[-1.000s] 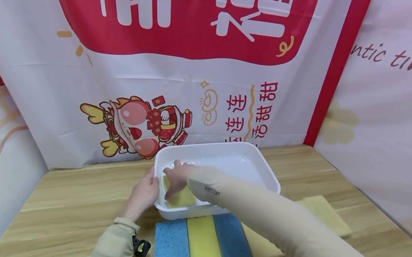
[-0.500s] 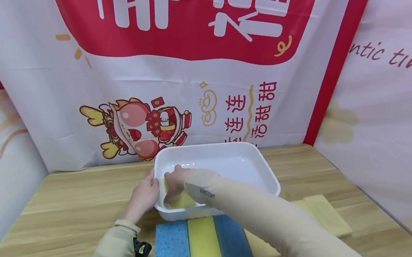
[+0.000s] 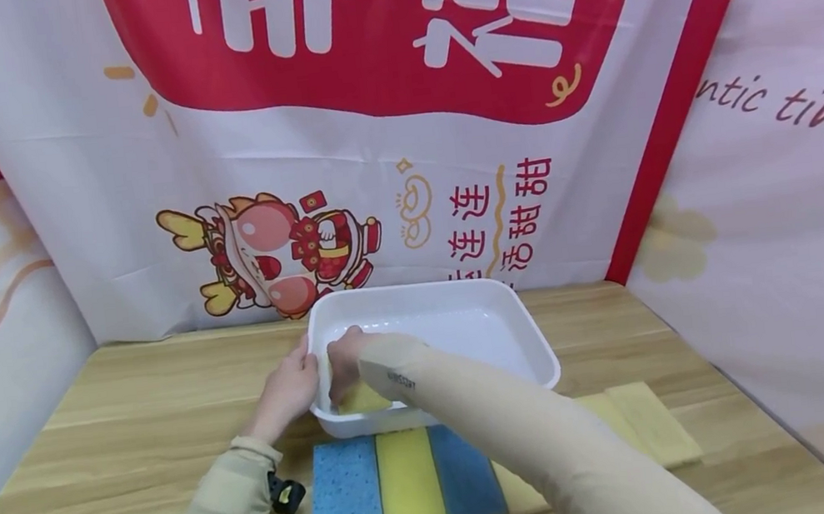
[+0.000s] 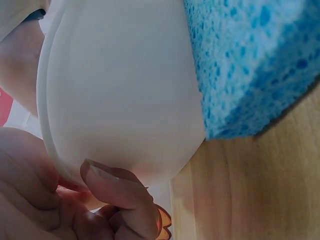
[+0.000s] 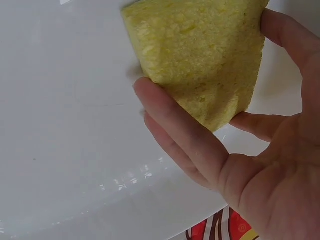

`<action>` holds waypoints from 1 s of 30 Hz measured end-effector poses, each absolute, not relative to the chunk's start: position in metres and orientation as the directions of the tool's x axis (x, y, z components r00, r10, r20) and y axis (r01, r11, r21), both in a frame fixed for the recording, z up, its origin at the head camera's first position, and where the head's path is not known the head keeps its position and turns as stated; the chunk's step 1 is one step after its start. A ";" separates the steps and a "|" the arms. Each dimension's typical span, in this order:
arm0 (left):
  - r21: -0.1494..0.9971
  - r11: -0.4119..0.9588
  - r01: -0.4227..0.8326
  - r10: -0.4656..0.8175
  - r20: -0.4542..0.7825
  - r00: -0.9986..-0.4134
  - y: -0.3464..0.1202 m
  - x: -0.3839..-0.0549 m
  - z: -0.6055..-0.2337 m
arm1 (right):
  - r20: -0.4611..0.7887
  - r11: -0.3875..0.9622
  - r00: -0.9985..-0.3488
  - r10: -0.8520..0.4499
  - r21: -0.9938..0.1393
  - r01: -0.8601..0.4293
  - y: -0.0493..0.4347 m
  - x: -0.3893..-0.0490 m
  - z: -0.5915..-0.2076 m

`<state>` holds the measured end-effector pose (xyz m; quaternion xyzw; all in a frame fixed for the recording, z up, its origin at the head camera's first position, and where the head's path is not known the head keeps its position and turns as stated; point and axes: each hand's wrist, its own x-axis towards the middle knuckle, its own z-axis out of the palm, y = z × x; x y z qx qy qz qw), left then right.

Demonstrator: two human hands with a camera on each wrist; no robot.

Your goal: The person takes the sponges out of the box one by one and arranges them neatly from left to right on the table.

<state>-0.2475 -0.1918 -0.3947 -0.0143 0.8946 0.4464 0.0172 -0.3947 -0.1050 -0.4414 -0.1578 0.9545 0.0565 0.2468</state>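
Note:
A yellow sponge [image 5: 200, 55] lies in the left end of a white plastic basin [image 3: 477, 338]. My right hand [image 3: 344, 365] reaches into the basin and holds that sponge, its fingers and thumb spread round the edges, as the right wrist view shows. Much of the sponge is hidden under the hand in the head view. At the basin's left end, my left hand [image 3: 286, 392] grips the wall. Its thumb [image 4: 120, 190] presses on the outside just below the rim, while the fingertips are largely hidden.
In front of the basin, a blue sponge [image 3: 345, 498], a yellow sponge [image 3: 411, 483] and a darker blue sponge [image 3: 468, 473] lie side by side. Pale yellow pieces [image 3: 648, 425] lie to the right, partly behind the right sleeve. A printed cloth [image 3: 116, 238] hangs behind the table.
My right hand has shifted slightly left and its fingers have drawn in round the yellow sponge. The left hand keeps its hold on the basin.

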 end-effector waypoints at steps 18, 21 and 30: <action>0.803 0.592 -0.070 -0.035 -0.060 -0.998 -0.194 -0.248 -0.391 | -0.428 0.932 -0.837 -0.340 -0.034 -0.362 -0.098 -0.356 -0.401; 0.796 0.603 -0.057 -0.031 -0.048 -0.998 -0.195 -0.246 -0.392 | -0.433 0.938 -0.841 -0.324 -0.034 -0.344 -0.101 -0.366 -0.413; 0.797 0.602 -0.042 -0.013 -0.043 -0.999 -0.190 -0.248 -0.394 | -0.475 0.955 -0.834 -0.279 -0.052 -0.291 -0.097 -0.371 -0.415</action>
